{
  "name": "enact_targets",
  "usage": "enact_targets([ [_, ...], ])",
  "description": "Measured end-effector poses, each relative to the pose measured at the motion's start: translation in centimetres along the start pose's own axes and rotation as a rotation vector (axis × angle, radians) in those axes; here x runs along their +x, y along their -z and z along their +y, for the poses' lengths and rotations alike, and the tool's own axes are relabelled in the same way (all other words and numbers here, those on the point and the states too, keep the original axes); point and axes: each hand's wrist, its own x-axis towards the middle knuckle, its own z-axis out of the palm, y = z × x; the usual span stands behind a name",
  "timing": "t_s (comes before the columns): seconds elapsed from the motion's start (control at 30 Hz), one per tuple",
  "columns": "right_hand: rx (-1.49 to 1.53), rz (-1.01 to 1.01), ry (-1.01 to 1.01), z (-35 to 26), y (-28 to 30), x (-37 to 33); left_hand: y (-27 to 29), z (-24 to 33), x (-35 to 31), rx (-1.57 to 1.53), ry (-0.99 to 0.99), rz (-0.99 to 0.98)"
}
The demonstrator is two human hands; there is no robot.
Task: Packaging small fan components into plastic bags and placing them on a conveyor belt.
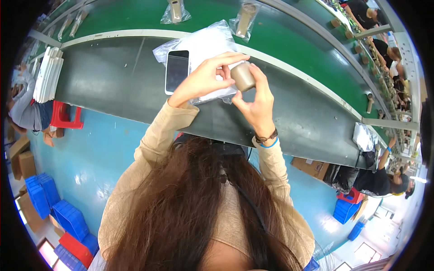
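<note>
My right hand (pixel 258 97) has its thumb and fingers round a short, smooth, beige-gold cylinder (pixel 243 77) with a rounded edge. From the other side, my left hand (pixel 208 76) reaches the same cylinder, thumb at its left side and forefinger over its top. What the cylinder belongs to cannot be made out. Under both hands lies a pile of clear and white plastic bags (pixel 210 38) on the dark worktop (pixel 113 77). A white-edged phone (pixel 177 71) with a dark screen rests beside my left wrist.
Beyond a pale rail runs a green belt (pixel 289 58), carrying bagged beige-gold devices (pixel 245 20) (pixel 175 10). White trays (pixel 48 74) stand stacked at the left end, near a red stool (pixel 66 115). A white bag (pixel 364 137) lies at the right end; people sit at both sides.
</note>
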Motion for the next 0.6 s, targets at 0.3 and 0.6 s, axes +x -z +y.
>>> enact_targets([
  [0.3,-0.125,-0.317,0.131,-0.5,-0.4,4.8,2.7,-2.3,1.7,0.037,0.007,0.197],
  [0.6,-0.126,-0.432,0.128,-0.7,-0.6,3.9,3.0,-3.8,0.6,0.59,0.289,0.351],
])
